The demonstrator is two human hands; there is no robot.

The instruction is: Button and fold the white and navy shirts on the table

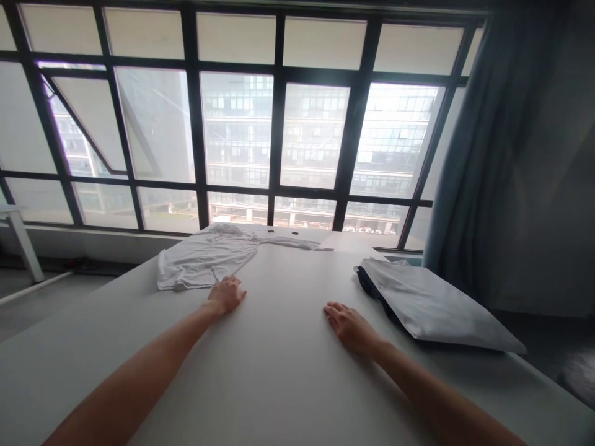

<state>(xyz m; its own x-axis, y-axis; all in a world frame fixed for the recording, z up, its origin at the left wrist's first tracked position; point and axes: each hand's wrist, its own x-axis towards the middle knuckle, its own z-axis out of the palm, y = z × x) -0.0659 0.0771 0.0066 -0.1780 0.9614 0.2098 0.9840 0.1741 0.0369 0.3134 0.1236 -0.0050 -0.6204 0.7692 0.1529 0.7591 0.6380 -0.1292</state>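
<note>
Left hand [227,295], fingers apart on tabletop [279,347], just beside white T-shirt [204,260], right hand [352,327] flat, fingers together

Large floor-to-ceiling window wall [237,124] with dark metal frames, office building [311,136] outside, soft grey daylight, blue-grey curtain [465,167] at right, plain grey wall [534,186], white tabletop [279,371], white table leg [23,241] at left, grey floor [46,297]

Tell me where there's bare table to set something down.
Bare white table runs between your left hand and right hand, bordered by the white shirt and the white flat package. It's crowded around both.
</note>
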